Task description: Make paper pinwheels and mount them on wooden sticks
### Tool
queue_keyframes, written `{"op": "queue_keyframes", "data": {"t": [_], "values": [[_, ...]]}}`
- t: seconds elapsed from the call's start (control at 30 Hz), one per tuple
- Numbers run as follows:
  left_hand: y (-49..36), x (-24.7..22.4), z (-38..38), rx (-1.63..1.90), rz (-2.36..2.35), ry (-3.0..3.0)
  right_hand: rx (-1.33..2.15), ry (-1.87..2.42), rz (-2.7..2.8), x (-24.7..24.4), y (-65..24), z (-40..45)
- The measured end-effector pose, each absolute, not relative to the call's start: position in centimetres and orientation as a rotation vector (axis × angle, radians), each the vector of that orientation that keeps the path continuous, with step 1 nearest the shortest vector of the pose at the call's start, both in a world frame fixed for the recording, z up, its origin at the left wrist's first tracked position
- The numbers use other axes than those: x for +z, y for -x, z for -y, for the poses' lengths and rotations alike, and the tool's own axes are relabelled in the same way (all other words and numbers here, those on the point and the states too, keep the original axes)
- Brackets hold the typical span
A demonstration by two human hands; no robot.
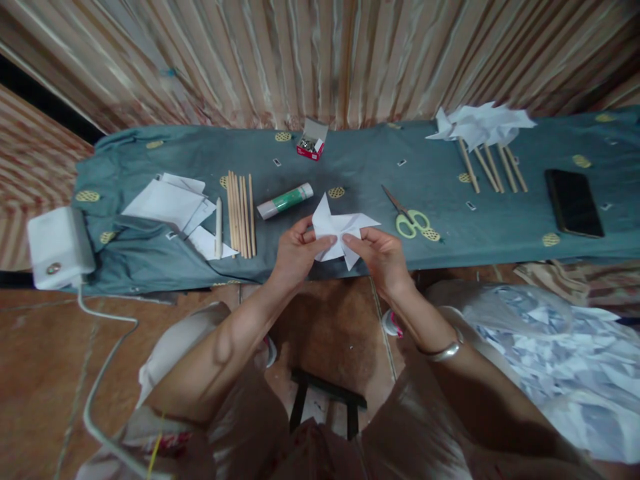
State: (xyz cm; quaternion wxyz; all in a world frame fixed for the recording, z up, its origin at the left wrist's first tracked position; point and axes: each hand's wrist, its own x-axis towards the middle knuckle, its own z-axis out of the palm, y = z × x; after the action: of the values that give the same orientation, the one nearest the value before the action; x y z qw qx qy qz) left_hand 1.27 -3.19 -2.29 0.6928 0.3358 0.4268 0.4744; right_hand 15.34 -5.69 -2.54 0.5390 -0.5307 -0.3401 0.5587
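Observation:
Between my two hands is a white paper pinwheel [343, 223] with pointed blades, held just over the table's near edge. My left hand [299, 250] pinches its left side, thumb pressed toward the centre. On the right side my right hand [384, 253] grips it the same way, with the thumbs close together. A glue stick [286, 201] with a green label lies up and left of the pinwheel. Scissors with light green handles [411, 222] rest to the right. Farther back stands an open red box [311, 141] of small metal pieces, too small to name.
Several wooden sticks [241, 217], a whitish pen-like stick [219, 229] and white paper sheets [167, 203] lie left. Finished pinwheels [483, 127] on sticks and a black phone [575, 203] are right. A white box-shaped device [60, 247] with a cable sits at the left edge.

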Motion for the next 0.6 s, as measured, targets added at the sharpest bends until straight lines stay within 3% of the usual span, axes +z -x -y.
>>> {"op": "queue_keyframes", "data": {"t": [0.6], "values": [[-1.2,-1.5,2.4,1.129,-0.959,-0.844,1.285,1.207,0.783,-1.9,-14.3,4.6]]}}
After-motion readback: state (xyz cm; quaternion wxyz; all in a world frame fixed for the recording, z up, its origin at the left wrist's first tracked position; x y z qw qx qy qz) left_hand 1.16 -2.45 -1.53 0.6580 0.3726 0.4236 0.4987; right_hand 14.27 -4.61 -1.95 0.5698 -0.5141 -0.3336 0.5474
